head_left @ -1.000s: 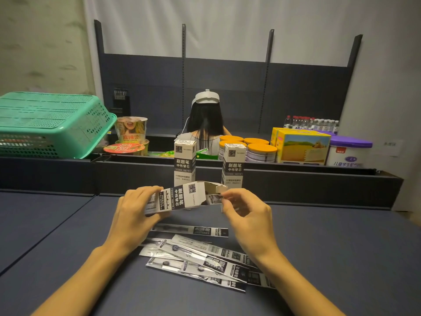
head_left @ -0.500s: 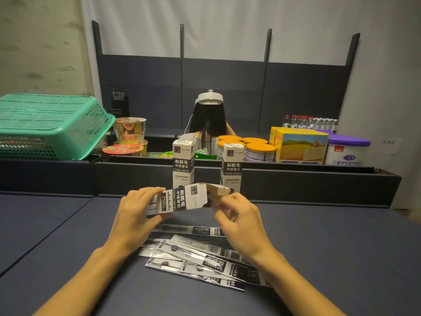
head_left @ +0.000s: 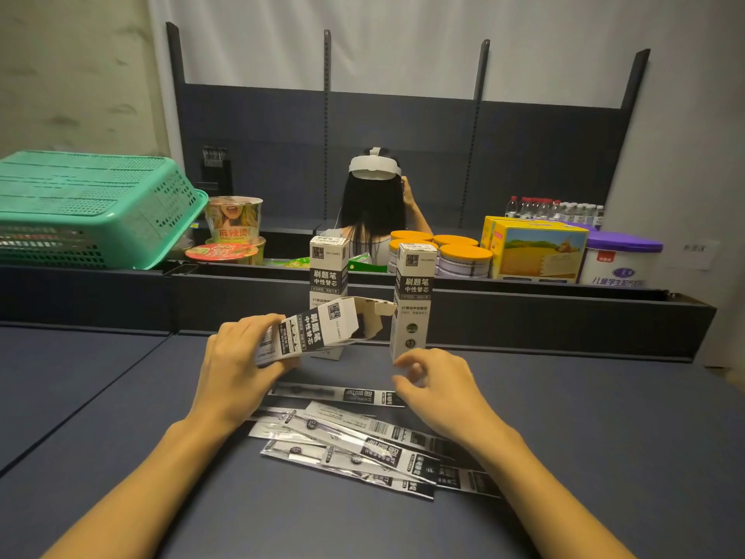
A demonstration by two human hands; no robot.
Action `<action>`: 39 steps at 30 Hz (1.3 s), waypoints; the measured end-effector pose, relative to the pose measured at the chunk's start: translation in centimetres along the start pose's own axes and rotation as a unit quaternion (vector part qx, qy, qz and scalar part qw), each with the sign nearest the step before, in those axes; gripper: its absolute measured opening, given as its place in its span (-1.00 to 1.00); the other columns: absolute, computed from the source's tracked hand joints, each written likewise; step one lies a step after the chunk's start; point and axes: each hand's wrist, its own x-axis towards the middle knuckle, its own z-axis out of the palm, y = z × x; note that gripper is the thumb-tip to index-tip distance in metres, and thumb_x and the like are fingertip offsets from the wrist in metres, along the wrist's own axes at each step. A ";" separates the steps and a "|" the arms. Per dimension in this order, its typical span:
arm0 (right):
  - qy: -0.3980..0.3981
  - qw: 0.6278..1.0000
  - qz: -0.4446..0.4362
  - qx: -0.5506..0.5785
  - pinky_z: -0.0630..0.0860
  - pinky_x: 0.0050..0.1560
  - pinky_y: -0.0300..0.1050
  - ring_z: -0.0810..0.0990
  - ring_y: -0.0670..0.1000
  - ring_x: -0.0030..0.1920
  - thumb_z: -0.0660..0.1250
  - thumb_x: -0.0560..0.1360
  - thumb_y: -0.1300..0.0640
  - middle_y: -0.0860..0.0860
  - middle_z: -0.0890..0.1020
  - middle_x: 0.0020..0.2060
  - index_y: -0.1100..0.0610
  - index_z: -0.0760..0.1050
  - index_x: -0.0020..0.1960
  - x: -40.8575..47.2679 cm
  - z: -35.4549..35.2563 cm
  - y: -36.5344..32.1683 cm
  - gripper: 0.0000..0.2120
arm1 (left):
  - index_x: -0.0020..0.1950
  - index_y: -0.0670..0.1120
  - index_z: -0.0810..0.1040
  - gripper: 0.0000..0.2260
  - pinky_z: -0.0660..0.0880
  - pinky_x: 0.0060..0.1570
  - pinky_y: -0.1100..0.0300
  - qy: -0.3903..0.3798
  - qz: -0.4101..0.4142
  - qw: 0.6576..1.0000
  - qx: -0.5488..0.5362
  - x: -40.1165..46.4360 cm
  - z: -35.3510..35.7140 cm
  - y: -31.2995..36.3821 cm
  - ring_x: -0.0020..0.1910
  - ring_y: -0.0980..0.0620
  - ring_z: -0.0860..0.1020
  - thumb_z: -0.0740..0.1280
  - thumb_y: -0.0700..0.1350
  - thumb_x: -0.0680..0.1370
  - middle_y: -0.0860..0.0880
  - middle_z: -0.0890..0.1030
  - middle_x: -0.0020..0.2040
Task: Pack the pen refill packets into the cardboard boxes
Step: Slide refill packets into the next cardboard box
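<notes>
My left hand (head_left: 238, 365) grips a black-and-white cardboard box (head_left: 318, 330) held on its side, its open end with loose flaps facing right. My right hand (head_left: 435, 387) hovers below that opening, fingers loosely curled, holding nothing. Several silver and black pen refill packets (head_left: 363, 445) lie fanned on the dark table below both hands. Two more boxes stand upright behind: one (head_left: 328, 268) partly hidden by the held box, the other (head_left: 413, 300) just above my right hand.
A raised dark ledge (head_left: 564, 312) runs across behind the boxes. Beyond it sit a green basket (head_left: 92, 211), noodle cups (head_left: 234, 223), orange-lidded tins (head_left: 463, 256), a yellow carton (head_left: 536, 248) and a purple-lidded tub (head_left: 621, 260). A person (head_left: 375, 203) wearing a headset sits opposite.
My right hand has let go of the box's open end and dropped toward the packets. The left hand still holds the box, now tilted up slightly at its open end.
</notes>
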 end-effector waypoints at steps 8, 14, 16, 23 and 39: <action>-0.103 0.984 0.024 -0.140 0.42 0.26 0.03 0.32 0.16 0.34 0.21 0.58 -0.16 0.10 0.41 0.26 -0.05 0.49 0.32 0.2 1.5 0.2 -0.63 | 0.22 -0.14 0.53 -0.45 0.37 -0.07 0.05 -0.007 -0.004 1.000 0.001 -0.1 0.0 0.0 -0.01 -0.09 0.49 0.59 -0.11 0.28 -0.11 0.60 0.10; -0.100 0.993 0.040 -0.054 0.47 0.24 0.08 0.36 0.12 0.32 0.38 0.50 -0.11 0.04 0.46 0.23 -0.05 0.59 0.04 0.7 1.8 0.7 -0.81 | 0.24 -0.12 0.52 -0.46 0.43 -0.08 0.00 -0.009 -0.009 1.000 -0.009 -0.1 -0.1 -0.1 0.00 -0.07 0.48 0.58 -0.11 0.30 -0.09 0.60 0.11; -0.088 0.995 0.039 -0.013 0.50 0.16 0.02 0.44 0.05 0.22 0.44 0.46 -0.07 -0.01 0.50 0.14 -0.03 0.58 -0.08 0.8 1.7 0.7 -0.87 | 0.24 -0.11 0.51 -0.46 0.43 -0.07 0.00 -0.009 -0.011 1.000 -0.009 0.0 -0.1 -0.1 0.01 -0.06 0.47 0.58 -0.11 0.31 -0.08 0.60 0.11; -0.009 0.973 0.016 0.228 0.51 -0.20 -0.27 0.64 -0.05 -0.15 0.45 0.47 0.08 -0.01 0.66 -0.17 0.09 0.56 -0.15 0.3 0.4 -0.4 -0.89 | 0.22 -0.15 0.53 -0.46 0.36 -0.06 0.05 0.000 -0.012 1.000 -0.005 0.0 -0.3 0.2 -0.01 -0.11 0.50 0.59 -0.16 0.29 -0.13 0.60 0.09; 0.226 0.824 -0.015 0.520 0.55 -0.34 -0.24 0.61 -0.08 -0.36 0.36 0.52 0.26 -0.01 0.65 -0.37 0.17 0.56 -0.15 -0.2 -4.1 -1.3 -0.92 | 0.23 -0.11 0.51 -0.45 0.39 -0.11 0.01 0.012 -0.029 0.999 -0.007 0.0 -0.3 0.1 -0.04 -0.05 0.46 0.58 -0.10 0.29 -0.10 0.60 0.07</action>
